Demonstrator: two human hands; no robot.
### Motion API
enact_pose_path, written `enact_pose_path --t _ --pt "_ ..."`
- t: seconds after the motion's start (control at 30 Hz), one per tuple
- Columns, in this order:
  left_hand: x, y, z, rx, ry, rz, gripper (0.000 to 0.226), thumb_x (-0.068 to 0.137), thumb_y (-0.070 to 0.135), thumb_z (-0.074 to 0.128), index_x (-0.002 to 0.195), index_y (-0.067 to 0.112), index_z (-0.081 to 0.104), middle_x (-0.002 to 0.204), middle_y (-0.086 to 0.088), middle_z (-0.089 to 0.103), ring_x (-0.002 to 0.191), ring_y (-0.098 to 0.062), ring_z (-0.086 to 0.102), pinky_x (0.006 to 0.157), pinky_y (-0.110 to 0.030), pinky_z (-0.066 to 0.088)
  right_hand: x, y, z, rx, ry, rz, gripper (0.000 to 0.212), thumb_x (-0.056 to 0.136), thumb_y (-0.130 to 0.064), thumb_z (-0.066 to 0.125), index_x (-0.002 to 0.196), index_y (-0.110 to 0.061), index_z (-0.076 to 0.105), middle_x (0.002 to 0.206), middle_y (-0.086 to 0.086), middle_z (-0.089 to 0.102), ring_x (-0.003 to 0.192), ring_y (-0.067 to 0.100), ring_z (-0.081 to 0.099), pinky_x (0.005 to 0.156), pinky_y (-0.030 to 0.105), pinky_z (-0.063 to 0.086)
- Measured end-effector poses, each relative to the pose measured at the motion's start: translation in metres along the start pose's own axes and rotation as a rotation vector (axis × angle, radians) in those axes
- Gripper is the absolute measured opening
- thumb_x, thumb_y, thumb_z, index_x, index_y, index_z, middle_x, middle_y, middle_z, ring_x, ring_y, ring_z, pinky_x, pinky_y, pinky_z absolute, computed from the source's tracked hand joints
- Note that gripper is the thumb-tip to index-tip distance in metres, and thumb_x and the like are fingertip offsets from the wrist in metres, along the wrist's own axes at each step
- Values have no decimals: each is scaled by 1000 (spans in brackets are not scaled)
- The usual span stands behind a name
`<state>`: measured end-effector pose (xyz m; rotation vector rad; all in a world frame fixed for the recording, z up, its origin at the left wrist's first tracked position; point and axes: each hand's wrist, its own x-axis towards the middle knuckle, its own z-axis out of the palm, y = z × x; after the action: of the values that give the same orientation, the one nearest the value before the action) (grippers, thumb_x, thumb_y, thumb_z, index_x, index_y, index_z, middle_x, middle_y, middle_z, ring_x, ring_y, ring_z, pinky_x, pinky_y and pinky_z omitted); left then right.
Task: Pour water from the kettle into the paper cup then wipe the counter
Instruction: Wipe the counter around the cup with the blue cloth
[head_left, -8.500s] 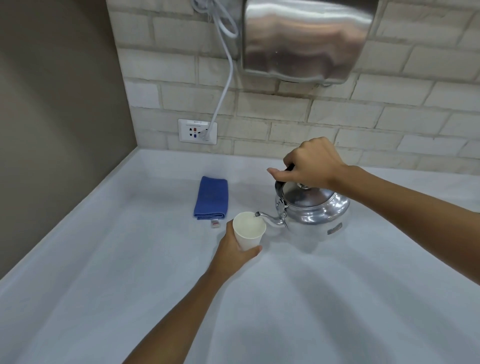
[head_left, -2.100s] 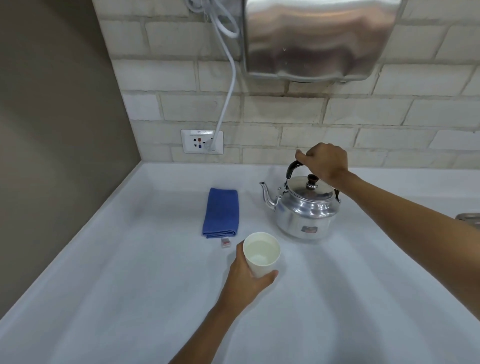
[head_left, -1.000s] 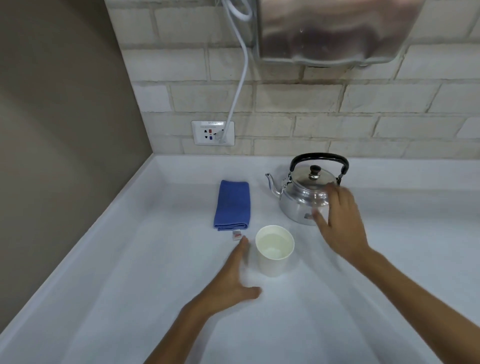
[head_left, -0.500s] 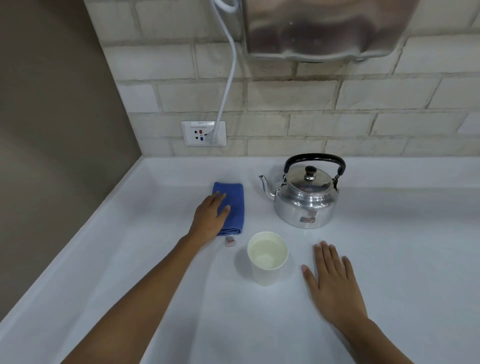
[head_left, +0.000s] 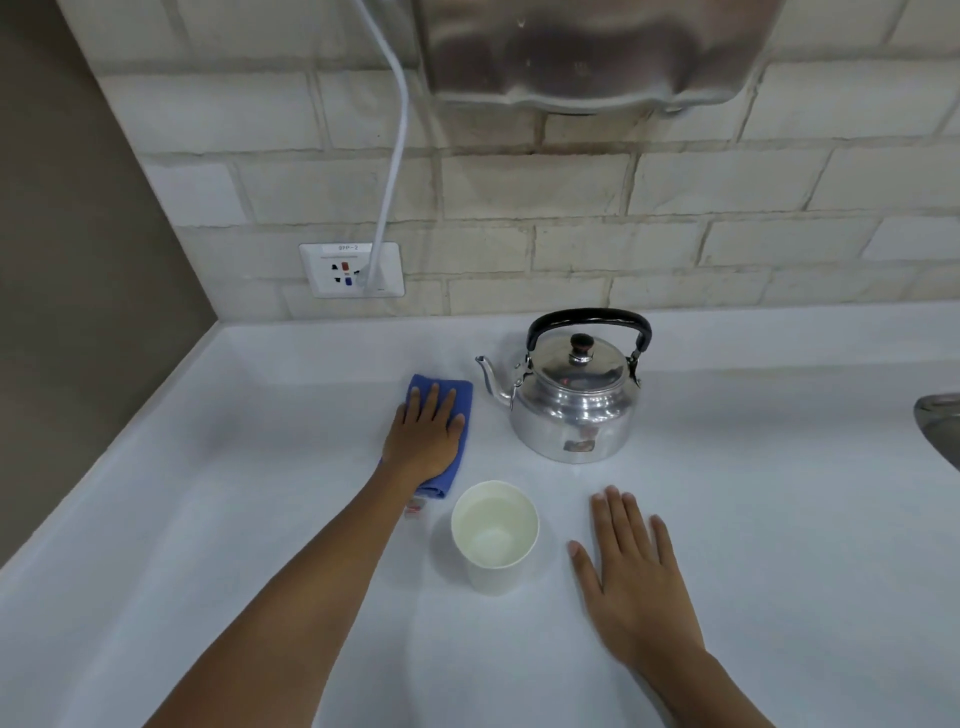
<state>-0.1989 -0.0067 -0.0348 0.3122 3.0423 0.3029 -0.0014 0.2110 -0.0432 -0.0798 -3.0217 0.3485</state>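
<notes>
Pressing flat on the blue cloth now, the left hand has slid fully onto it, gripping nothing.

The white counter carries a steel kettle near the wall, a folded blue cloth just beside its spout, and an upright paper cup with water.

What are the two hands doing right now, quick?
Left hand: open, flat on the folded blue cloth, not gripping it.
Right hand: open, flat on the white counter, holding nothing.
</notes>
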Motion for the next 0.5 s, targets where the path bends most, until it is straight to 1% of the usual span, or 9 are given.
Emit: enact_pose_path --t 0.07,0.17,0.27,0.33,0.4,0.47,0.5 --pt "-15 5 2 31 -33 100 52 98 39 14 145 22 -1 157 -2 -3 143 -26 -6 116 -40 4 -1 -1 -2 3 -12 -4 64 94 -49 14 144 -17 -10 157 -1 -10 141 10 -17 117 35 -11" --pt "-50 2 8 169 -12 278 53 98 38 18 144 25 -4 157 1 -3 143 -25 -6 116 -39 5 -1 -1 -2 20 -14 -5 63 94 -48 16 145 -17 -6 157 0 -6 143 12 -12 118 36 -8" --pt "-88 -7 5 180 -8 422 58 97 39 26 142 32 -10 154 9 -10 141 -18 -13 115 -34 -1 0 1 -2 32 -14 -15 63 94 -48 17 146 -17 -2 158 1 -3 143 13 -9 118 36 -5" --pt "-112 -18 2 113 -10 467 53 97 40 21 136 40 -16 148 18 -15 138 -10 -19 113 -27 -7 0 3 -1 26 -16 -20 63 94 -49 16 146 -17 -2 158 1 -3 143 13 -8 118 36 -5" --pt "-131 -35 0 91 -13 488 47 96 46 12 134 44 -17 147 24 -16 136 -3 -24 112 -23 -12 0 3 -1 21 -8 -22 64 93 -49 15 146 -17 -1 158 1 -2 144 13 -7 118 36 -4" --pt "-137 -52 -5 68 -39 469 47 93 50 6 135 46 -14 147 26 -14 136 1 -23 112 -22 -12 0 3 0 9 -6 -19 64 93 -49 14 146 -16 -1 158 2 -2 144 14 -7 118 37 -5" --pt "-135 -58 -8 55 -50 443 48 93 50 6 136 45 -12 148 25 -13 137 1 -20 113 -23 -9 -1 3 1 2 -7 -17 65 93 -49 13 146 -15 -2 158 3 -2 144 15 -7 118 37 -5"
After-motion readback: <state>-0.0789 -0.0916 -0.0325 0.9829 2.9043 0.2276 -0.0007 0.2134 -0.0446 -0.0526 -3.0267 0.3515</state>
